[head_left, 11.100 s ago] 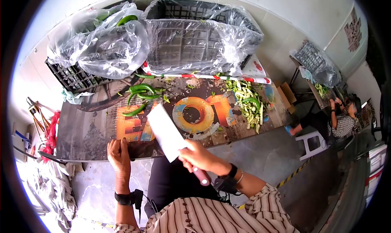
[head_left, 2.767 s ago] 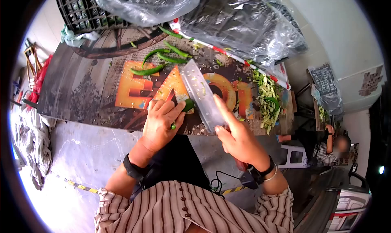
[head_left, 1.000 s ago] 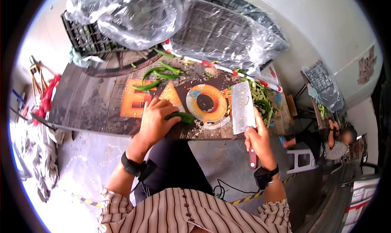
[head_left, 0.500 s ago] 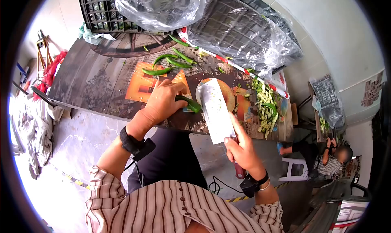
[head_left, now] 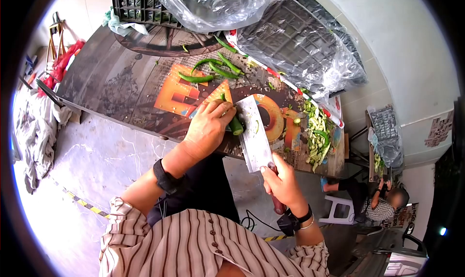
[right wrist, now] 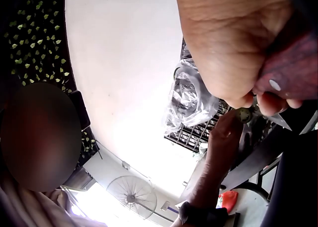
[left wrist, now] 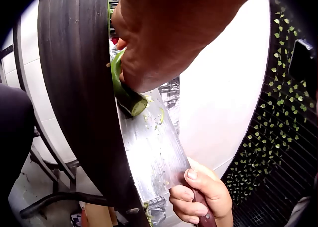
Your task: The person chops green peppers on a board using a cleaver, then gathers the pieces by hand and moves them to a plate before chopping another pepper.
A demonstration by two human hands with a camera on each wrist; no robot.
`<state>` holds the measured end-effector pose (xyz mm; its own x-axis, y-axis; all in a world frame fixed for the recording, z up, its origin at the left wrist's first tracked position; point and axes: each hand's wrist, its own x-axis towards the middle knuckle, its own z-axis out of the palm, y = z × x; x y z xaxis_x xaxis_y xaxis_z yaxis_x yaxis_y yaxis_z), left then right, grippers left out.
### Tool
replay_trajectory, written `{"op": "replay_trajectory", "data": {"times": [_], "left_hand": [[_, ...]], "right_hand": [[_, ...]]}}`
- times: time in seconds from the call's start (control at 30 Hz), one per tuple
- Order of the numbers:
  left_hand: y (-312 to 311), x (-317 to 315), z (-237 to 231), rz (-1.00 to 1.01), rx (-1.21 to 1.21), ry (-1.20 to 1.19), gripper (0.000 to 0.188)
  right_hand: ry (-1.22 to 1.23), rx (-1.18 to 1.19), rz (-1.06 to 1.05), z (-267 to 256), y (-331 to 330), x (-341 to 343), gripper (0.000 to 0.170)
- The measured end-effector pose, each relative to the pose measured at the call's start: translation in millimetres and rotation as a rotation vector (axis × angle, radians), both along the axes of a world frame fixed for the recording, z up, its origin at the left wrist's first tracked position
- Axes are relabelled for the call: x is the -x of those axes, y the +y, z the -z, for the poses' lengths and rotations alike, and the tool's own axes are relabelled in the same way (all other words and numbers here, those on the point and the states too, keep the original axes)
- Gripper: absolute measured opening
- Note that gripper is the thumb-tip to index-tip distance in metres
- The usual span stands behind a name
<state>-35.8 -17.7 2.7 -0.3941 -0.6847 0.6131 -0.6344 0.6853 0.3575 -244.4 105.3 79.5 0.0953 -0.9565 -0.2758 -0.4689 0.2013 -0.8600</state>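
So the left hand (head_left: 206, 127) has its fingers curled over a green pepper (head_left: 236, 126), roughly mid-frame in the head view, gripping it near the front edge of the worktop (head_left: 109, 81). The pepper's cut end pokes out toward the cleaver (head_left: 256, 134), and in the left wrist view you get a decent look at that pale cut face. It's right beside the blade, but honestly I can't tell if they're touching. The right hand (head_left: 285, 184), just below and to the right of centre, is wrapped round the reddish-brown handle, thumb up by the blade. Bits of green are stuck to the metal. Further up the frame there's a bunch of loose whole peppers (head_left: 224, 71), and over on the right side sits a pile of chopped pepper (head_left: 317, 144) with a greener piece lying on top. Big crates wrapped in clear plastic (head_left: 218, 10) run along the top, and a pale bluish cloth (head_left: 125, 26) is in the upper left. Lower right, another person (head_left: 382, 208) in a checked shirt is near a white stool (head_left: 335, 210).
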Motion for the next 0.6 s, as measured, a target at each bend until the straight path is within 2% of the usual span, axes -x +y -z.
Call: {"op": "replay_trajectory", "data": {"times": [0.03,0.07,0.13,0.27,0.37,0.53,0.6], "left_hand": [[1.9,1.3,-0.1,0.025,-0.020,0.001,0.038],[4.5,2.6,0.6,0.024,-0.022,0.002,0.038],[11.3,5.8,2.2,0.094,-0.059,0.061,0.040],[23.3,14.3,0.3,0.131,-0.173,0.173,0.036],[22.6,14.5,-3.2,0.171,-0.153,0.182,0.034],[23.2,13.1,0.4,0.216,-0.138,0.195,0.031],[22.5,12.4,0.8,0.215,-0.130,0.207,0.030]], "right_hand": [[-0.002,0.006,0.007,-0.8,-0.5,-0.5,0.027],[-0.001,0.004,0.005,-0.1,-0.5,0.2,0.027],[-0.032,-0.021,0.032,2.5,0.3,2.7,0.012],[-0.024,-0.017,0.073,2.5,3.2,5.6,0.011],[-0.066,0.014,0.125,2.7,3.2,7.3,0.011],[-0.033,0.330,0.182,-5.7,-2.3,4.0,0.006],[-0.008,0.368,0.178,-4.4,-4.2,2.9,0.006]]}}
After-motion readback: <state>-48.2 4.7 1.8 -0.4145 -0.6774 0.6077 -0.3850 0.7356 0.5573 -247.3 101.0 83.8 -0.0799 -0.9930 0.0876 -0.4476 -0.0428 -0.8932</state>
